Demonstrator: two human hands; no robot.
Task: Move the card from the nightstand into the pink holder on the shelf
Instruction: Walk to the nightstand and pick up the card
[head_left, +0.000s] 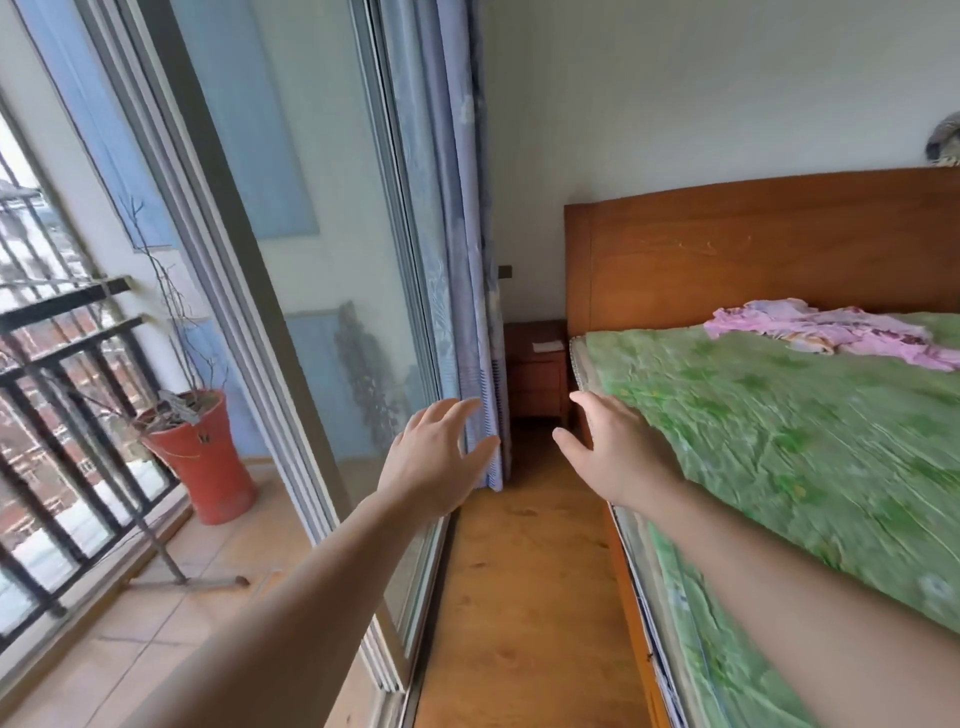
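A small pale card lies flat on top of a dark wooden nightstand at the far end of a narrow aisle, beside the bed's headboard. My left hand and my right hand are both stretched out in front of me over the aisle, well short of the nightstand. Both hands hold nothing and their fingers are spread. No shelf or pink holder is in view.
A bed with a green cover and a wooden headboard fills the right side, with pink cloth on it. Left of the wooden floor strip run a sliding glass door and blue curtain. A red plant pot stands on the balcony.
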